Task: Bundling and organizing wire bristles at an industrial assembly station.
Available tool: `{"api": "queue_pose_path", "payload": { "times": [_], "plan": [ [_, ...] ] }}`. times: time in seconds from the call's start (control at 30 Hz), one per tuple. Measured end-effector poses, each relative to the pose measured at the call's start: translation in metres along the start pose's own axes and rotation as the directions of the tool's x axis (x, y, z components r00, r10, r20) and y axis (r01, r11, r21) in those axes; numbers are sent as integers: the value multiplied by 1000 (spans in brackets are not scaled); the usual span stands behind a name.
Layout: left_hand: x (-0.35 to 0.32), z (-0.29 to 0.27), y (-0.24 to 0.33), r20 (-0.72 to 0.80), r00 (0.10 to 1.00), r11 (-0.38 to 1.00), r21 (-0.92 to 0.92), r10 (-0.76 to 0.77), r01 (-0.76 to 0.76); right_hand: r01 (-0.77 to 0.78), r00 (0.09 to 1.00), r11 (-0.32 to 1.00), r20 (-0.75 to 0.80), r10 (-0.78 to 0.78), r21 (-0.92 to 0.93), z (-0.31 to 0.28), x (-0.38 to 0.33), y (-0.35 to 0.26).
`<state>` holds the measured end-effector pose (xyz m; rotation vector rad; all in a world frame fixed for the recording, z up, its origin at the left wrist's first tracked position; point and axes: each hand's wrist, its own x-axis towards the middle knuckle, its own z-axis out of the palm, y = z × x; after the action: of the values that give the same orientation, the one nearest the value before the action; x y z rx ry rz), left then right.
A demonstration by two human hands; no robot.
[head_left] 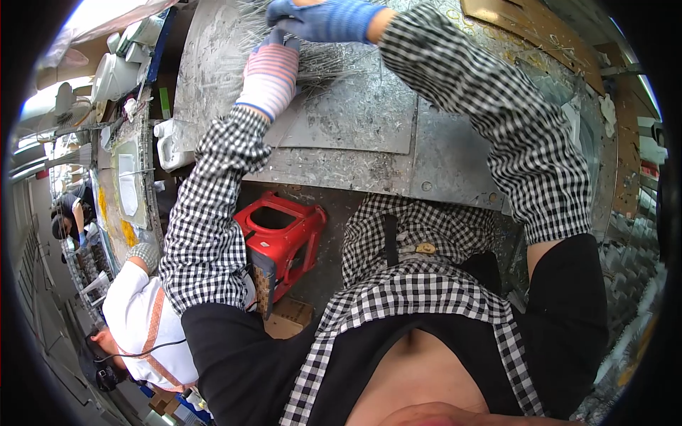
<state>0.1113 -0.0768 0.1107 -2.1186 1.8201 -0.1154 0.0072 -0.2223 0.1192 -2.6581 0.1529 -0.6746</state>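
left hand (271, 74): knit glove, pink and white stripes, blue bands by the wrist. right hand (323, 21): blue ribbed knit glove, just above the left fingers, the two gloves close together or touching. thin strands (330, 65), clear to silvery, stiff-looking, loosely fanned: under and around the fingers of both hands, sticking out on either side. metal table (455, 156) below the fingers, grey, scuffed, speckled; flat grey sheet (355, 124) on it, straight-edged, nearer the body than the fingers. brown board (529, 28) right of the fingers, flat, stained. white jug (170, 145), plastic, left of and below the fingers. red stool (284, 231), moulded plastic, hole in the seat, further below.

hard to see: top edge crops the right hand and the strands. left fingertips partly behind the right glove. fingers of both look bent, but can't tell if either grips strands. strands blur together, no count possible.
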Motion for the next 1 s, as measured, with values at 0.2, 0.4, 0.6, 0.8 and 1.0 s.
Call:
{"api": "queue_pose_path", "payload": {
  "times": [0.2, 0.4, 0.6, 0.8, 1.0],
  "plan": [
    [-43, 13, 13, -252, 968, 1000, -18, 15, -20, 16, 958, 987, 281, -62, 160, 24, 20, 23],
    [-72, 12, 42, -286, 956, 995, -97, -65, 39, 51, 889, 994, 458, -3, -92, 58, 23, 23],
    [-79, 17, 57, -236, 953, 973, -174, -188, 149, 121, 777, 988, 628, -37, -92, 52, 39, -5],
    [-95, 30, 73, -93, 954, 946, -189, -285, 264, 249, 848, 917, 528, -50, -312, 57, 28, -28],
    [-98, 12, 64, -184, 964, 948, -286, -195, 137, 198, 941, 898, 333, -62, -393, 72, 49, 18]
  ]
}}
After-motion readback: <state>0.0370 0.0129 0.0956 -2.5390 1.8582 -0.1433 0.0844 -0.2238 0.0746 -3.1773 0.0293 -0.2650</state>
